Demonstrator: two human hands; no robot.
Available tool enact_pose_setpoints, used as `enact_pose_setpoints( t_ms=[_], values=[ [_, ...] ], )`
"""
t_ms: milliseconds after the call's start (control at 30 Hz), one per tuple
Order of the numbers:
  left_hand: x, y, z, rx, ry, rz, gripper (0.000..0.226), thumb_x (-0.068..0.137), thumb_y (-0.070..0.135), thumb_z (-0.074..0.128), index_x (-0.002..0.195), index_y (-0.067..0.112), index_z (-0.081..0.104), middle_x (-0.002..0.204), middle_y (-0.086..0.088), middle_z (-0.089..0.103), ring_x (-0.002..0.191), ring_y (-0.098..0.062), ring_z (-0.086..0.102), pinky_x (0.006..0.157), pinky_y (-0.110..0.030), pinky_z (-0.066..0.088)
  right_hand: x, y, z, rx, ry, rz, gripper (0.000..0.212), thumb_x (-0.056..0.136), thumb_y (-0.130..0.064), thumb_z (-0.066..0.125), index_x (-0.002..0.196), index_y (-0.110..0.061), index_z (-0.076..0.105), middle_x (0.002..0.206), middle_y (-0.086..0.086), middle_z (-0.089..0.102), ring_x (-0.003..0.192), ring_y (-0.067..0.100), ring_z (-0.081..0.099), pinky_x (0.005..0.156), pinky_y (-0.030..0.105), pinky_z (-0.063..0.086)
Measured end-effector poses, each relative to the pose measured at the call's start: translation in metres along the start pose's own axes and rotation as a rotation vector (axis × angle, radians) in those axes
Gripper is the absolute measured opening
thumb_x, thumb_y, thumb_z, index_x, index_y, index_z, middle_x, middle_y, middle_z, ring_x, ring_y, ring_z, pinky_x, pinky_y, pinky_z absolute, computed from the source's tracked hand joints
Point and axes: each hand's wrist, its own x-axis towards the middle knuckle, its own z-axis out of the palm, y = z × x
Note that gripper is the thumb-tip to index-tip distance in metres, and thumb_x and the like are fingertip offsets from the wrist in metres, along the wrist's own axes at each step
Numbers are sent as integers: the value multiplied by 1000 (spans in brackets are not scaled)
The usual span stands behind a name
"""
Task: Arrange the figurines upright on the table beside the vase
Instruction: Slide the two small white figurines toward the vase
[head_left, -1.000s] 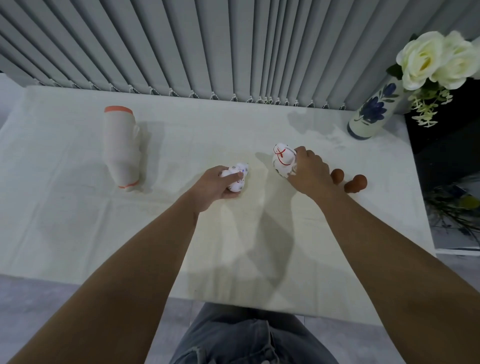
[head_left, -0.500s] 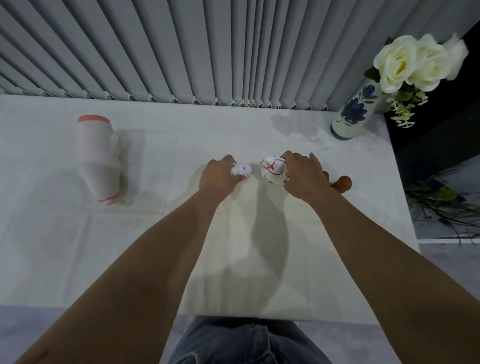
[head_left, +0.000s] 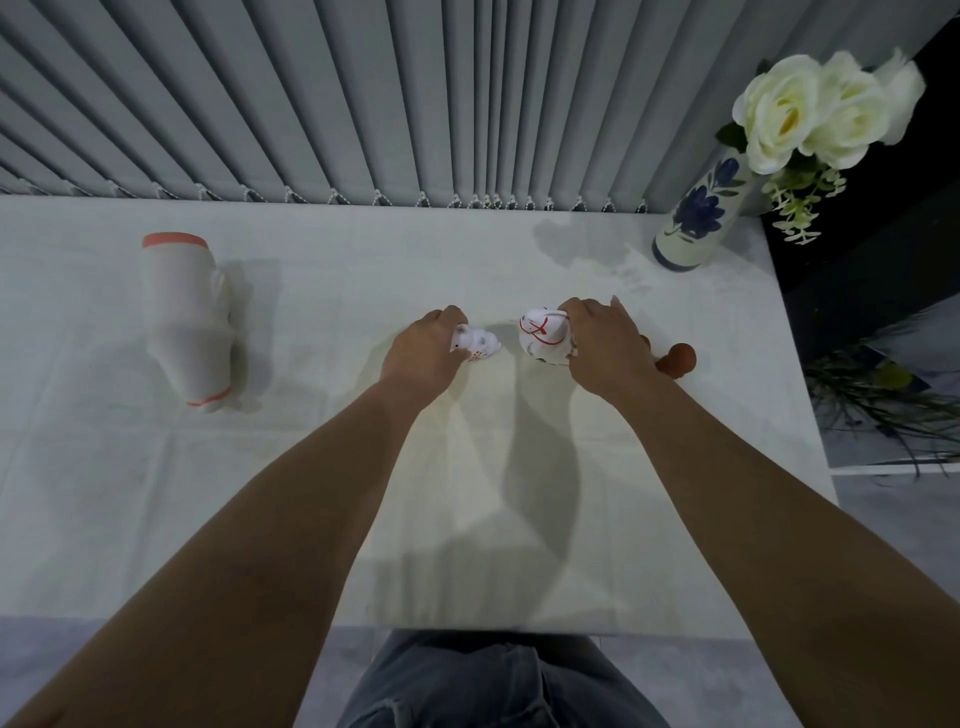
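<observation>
**Two small white figurines in hand at mid-surface**

The left hand (head_left: 423, 351) is closing its fingers over a small white figurine (head_left: 477, 344), a rounded piece with faint grey patches and tiny red marks near its base. It is sitting low on the white cloth-covered surface (head_left: 311, 467), and whether it is upright or tipped cannot be told, since the hand is hiding half of it.

The right hand (head_left: 602, 345) is gripping a larger white figurine (head_left: 543, 336) from its right side, fingers curling over the top. This one is egg-shaped, glossy, and marked with red lines that cross like a tied cord; it is leaning slightly to the left, its base at the cloth. The two pieces are sitting just beside each other, with a narrow gap between them.

Behind the right hand a brown figurine (head_left: 678, 359) is lying on the cloth, partly hidden by the wrist. A tall white figurine with orange trim (head_left: 187, 317) is lying on its side well to the left. The blue-flowered vase (head_left: 693, 223), carrying white roses (head_left: 815, 111), is standing at the far right corner, well apart from both hands.
</observation>
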Motion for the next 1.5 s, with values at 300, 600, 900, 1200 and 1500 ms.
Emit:
enact_pose_setpoints(
  t_ms=[300, 600, 900, 1200, 1500],
  values=[
    [8, 18, 2, -26, -3, 21, 33, 89, 13, 58, 121, 15, 54, 111, -10, 63, 96, -34, 61, 75, -34, 45, -4, 0, 1, 29, 7, -4, 58, 79, -1, 60, 133, -14, 46, 130, 4, 56, 125, 22, 49, 124, 36, 9],
    [10, 16, 1, 4, -14, 11, 37, 90, 7, 54, 126, 17, 52, 120, -7, 59, 99, -34, 62, 80, -41, 52, -10, -3, 8, 16, 112, -2, 55, 80, -4, 57, 133, -12, 47, 131, 6, 56, 126, 24, 49, 122, 35, 15],
    [7, 14, 1, 11, -21, 10, 44, 89, 4, 54, 130, 18, 48, 122, -8, 57, 100, -33, 62, 78, -40, 53, -11, -7, 3, 57, 104, 21, 49, 78, 3, 54, 126, -10, 50, 124, 9, 58, 116, 26, 51, 112, 32, 28],
    [-7, 11, -1, 10, 5, -27, 57, 89, 11, 57, 142, 18, 36, 137, -9, 48, 113, -34, 56, 83, -43, 51, -20, -4, 4, 122, 146, -6, 60, 80, -8, 63, 137, -8, 43, 137, 8, 52, 129, 26, 46, 121, 38, 19],
    [-62, -21, -11, 54, 135, -82, 54, 94, 23, 55, 144, 10, 37, 145, -12, 45, 135, -31, 42, 112, -38, 34, -29, -47, -12, 172, 314, -149, 52, 88, -29, 58, 133, -6, 46, 138, 11, 52, 131, 27, 46, 121, 43, 19]
  ],
)
